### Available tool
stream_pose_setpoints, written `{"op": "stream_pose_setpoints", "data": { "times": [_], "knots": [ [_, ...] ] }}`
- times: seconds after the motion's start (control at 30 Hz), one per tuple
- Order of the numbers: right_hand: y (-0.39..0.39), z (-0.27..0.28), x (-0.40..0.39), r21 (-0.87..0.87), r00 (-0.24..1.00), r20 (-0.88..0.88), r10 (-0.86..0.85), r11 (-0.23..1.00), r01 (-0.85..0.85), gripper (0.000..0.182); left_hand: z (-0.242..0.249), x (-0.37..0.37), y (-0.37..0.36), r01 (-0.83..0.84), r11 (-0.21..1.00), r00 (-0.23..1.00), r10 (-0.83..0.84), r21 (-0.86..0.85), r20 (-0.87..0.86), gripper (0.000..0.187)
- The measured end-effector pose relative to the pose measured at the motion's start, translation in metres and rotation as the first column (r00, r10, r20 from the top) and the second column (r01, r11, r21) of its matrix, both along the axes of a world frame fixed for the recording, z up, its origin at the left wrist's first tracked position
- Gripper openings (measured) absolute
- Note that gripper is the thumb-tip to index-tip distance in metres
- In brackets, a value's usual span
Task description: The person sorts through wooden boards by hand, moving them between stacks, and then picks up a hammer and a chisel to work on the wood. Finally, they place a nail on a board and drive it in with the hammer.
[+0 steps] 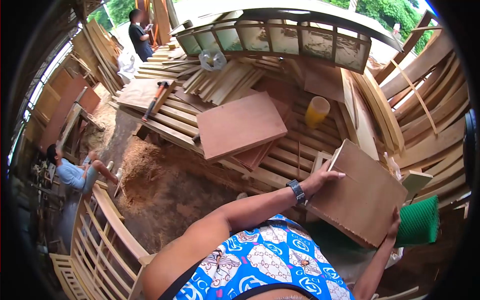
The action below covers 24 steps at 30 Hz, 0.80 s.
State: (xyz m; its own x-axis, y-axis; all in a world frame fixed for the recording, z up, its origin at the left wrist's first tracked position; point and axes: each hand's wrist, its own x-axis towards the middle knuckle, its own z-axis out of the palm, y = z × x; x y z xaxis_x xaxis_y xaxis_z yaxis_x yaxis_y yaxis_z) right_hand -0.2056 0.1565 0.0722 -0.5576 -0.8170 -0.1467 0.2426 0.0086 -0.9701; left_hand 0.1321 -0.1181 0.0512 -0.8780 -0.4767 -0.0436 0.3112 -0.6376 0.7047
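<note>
A thick brown wooden panel (357,195) is held tilted between both hands at the right. My left hand (322,181), below a dark wristwatch, grips its upper left edge with the thumb lying on the face. At the lower right edge, my right hand (395,225) is closed on the same panel, its fingers partly hidden. Up and to the left, reddish plywood boards (242,125) lie stacked on a slatted wooden table (187,121). A yellow cup (317,112) stands on the slats behind the held panel.
A hammer (155,101) lies at the table's left. Green mesh (420,221) is beside my right hand. Curved planks lean at the right. One person (79,172) sits at the left; another (140,36) stands behind the table. A slatted wooden frame (107,235) is at lower left.
</note>
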Motion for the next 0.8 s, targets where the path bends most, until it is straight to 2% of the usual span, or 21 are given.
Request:
{"op": "stream_pose_setpoints", "data": {
  "times": [0.1,0.3,0.4,0.43,0.5,0.6,0.63,0.67,0.77,0.8],
  "knots": [
    [-0.001,0.011,0.041,-0.006,0.993,0.110,0.049,0.999,-0.049,0.063,-0.003,0.014,-0.005,0.097,0.995,0.995,-0.097,0.000,-0.007,0.091],
    [0.009,-0.007,0.050,-0.077,0.997,0.033,0.067,0.995,-0.064,0.058,-0.005,0.038,0.013,-0.027,0.998,0.998,0.030,-0.058,0.058,0.096],
    [0.021,-0.008,0.055,-0.040,0.989,0.101,0.112,0.993,-0.109,0.060,-0.009,0.051,0.021,-0.058,0.996,0.989,0.067,-0.068,0.133,0.098],
    [0.022,-0.011,0.057,-0.037,0.987,0.110,0.115,0.993,-0.112,0.060,-0.010,0.054,0.020,-0.050,0.996,0.990,0.060,-0.080,0.126,0.098],
    [0.025,-0.018,0.054,-0.080,0.992,-0.010,0.126,0.989,-0.126,0.058,-0.008,0.057,0.018,-0.050,0.995,0.992,0.059,-0.084,0.110,0.098],
    [0.028,-0.032,0.051,-0.078,0.994,0.009,0.110,0.991,-0.108,0.058,-0.010,0.056,0.013,-0.066,0.992,0.995,0.073,-0.106,0.063,0.098],
    [0.029,-0.043,0.046,-0.066,0.994,0.009,0.106,0.992,-0.105,0.058,-0.006,0.056,0.010,-0.076,0.986,0.996,0.083,-0.146,0.037,0.096],
    [0.034,-0.059,0.037,-0.128,0.997,0.015,0.077,0.989,-0.075,0.056,-0.004,0.055,0.009,-0.083,0.982,0.996,0.085,-0.171,0.008,0.094],
    [0.065,-0.102,0.003,-0.209,0.999,-0.029,0.026,0.977,-0.031,0.054,0.000,0.059,0.005,-0.036,0.989,0.993,0.051,-0.141,0.106,0.091],
    [0.060,-0.088,0.013,-0.218,0.995,0.060,0.078,0.974,-0.063,0.054,-0.004,0.055,0.006,-0.109,0.987,0.991,0.118,-0.122,0.068,0.083]
  ]
}}
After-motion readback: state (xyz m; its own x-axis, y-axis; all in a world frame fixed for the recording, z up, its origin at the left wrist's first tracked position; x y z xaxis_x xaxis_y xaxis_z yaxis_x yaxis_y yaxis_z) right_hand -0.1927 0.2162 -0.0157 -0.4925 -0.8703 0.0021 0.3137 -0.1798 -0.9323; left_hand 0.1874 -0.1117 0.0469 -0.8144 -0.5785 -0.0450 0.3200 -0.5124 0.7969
